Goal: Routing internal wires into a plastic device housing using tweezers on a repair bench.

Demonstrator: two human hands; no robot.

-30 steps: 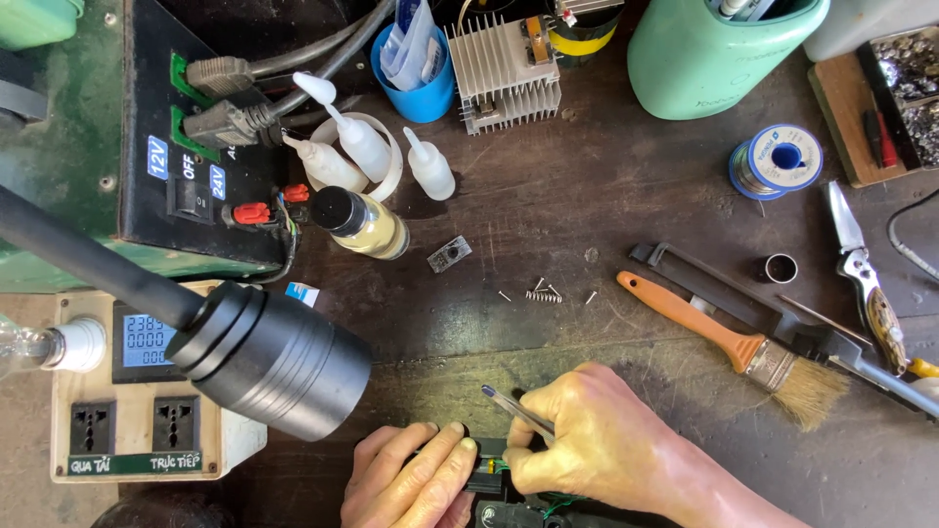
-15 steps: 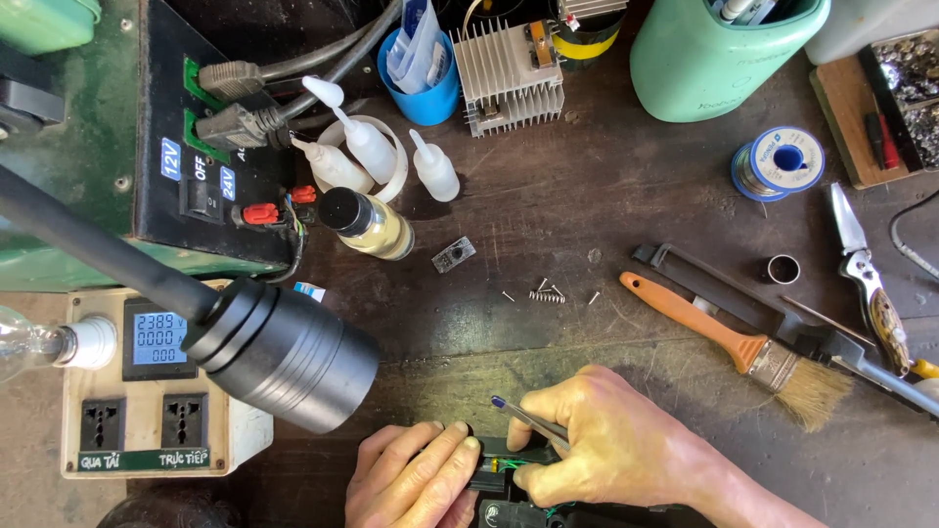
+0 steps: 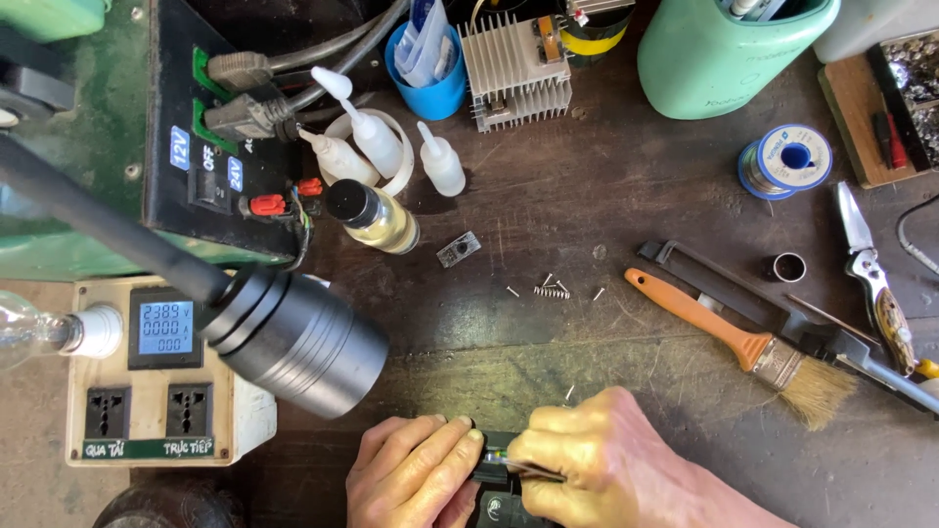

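At the near edge of the dark wooden workbench (image 3: 606,205) both hands meet over a small black device (image 3: 497,471), mostly hidden beneath them and cut off by the bottom of the frame. The left hand (image 3: 416,474) lies flat on the device's left side, fingers together and pressing against it. The right hand (image 3: 597,464) is curled shut on a thin metal tool (image 3: 533,470) – tweezers or a fine probe, it cannot be told which – whose tip lies across the device's top, between the two hands.

Relative to the device: just up and left hangs a large black cylindrical lamp head (image 3: 298,342) on a dark arm running off to the upper left. Left of the device sits a cream socket box (image 3: 161,391) with a lit digital meter (image 3: 163,328). Beyond the lamp head stands a black power supply (image 3: 210,147) with red terminals.

Straight above the device, well apart, a small spring (image 3: 551,291) and loose screws lie scattered on the bench. Further up stand white squeeze bottles (image 3: 377,147), a black-capped bottle of yellowish liquid (image 3: 377,217), a blue cup (image 3: 430,78) and a finned heat sink (image 3: 514,68).

Up and right of the device lies an orange-handled paintbrush (image 3: 734,342) – bristles pointing right – with a solder spool (image 3: 785,159), a green jug (image 3: 729,54) and cutters (image 3: 875,284) beyond.
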